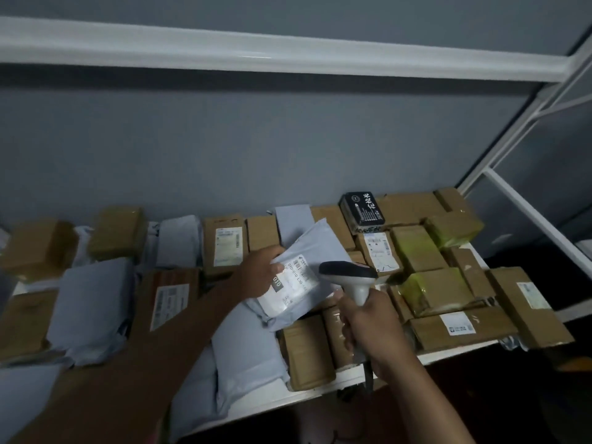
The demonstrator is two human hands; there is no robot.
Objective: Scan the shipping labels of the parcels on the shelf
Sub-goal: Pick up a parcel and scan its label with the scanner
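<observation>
Left hand (261, 272) pinching grey mailer (307, 270); right hand (368, 325) grip wrapped round scanner (349, 277)

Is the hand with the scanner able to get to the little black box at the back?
Probably yes. The black box sits uncovered on top of the parcels, but the right hand is busy gripping the scanner.

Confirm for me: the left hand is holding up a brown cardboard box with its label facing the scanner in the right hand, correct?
Not quite. In the head view the left hand holds up a grey poly mailer bag, not a brown cardboard box. The rest stands: its white label faces the scanner gripped in the right hand.
</observation>
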